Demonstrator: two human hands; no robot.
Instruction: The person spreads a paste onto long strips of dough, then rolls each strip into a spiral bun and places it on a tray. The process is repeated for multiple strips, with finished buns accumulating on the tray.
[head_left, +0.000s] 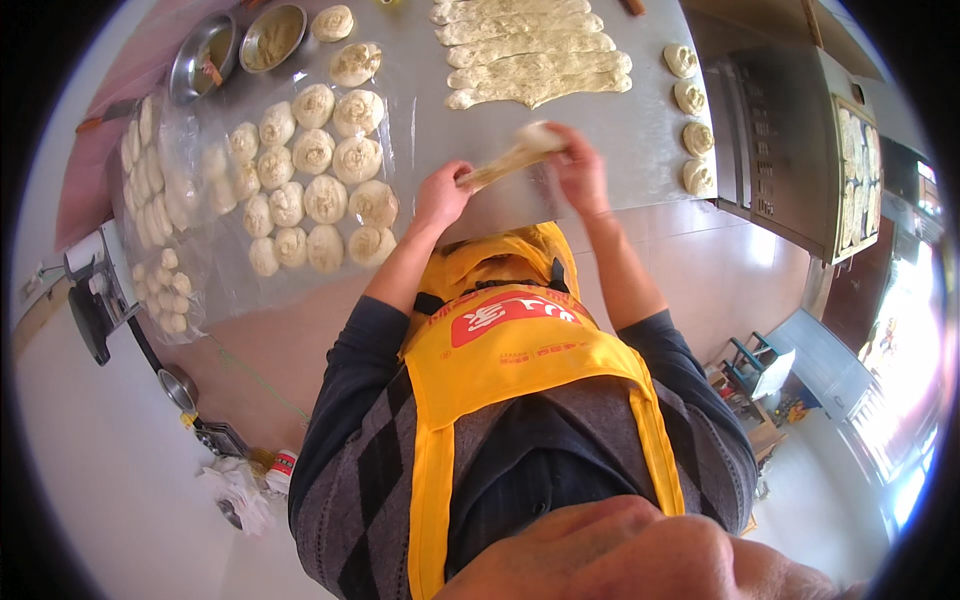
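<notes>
A strip of dough (506, 165) is stretched in the air between my hands, over the near edge of the metal work table (442, 135). My left hand (444, 193) grips its lower end. At the other end, blurred by motion, my right hand (579, 166) holds a thicker, rolled part. Beyond my hands, several long flattened dough strips (536, 64) lie side by side. Rows of coiled dough rounds (325, 199) rest to the left, some of them under or on clear plastic film. A short column of coiled rounds (698, 139) lines the table's right edge.
Two metal bowls (273, 37) (184, 64) stand at the far left, near a knife (112, 115) with a wooden handle. Smaller dough balls (169, 292) lie at the left corner under plastic. A metal appliance (795, 150) bearing a tray of flat dough pieces (859, 180) adjoins the table's right side.
</notes>
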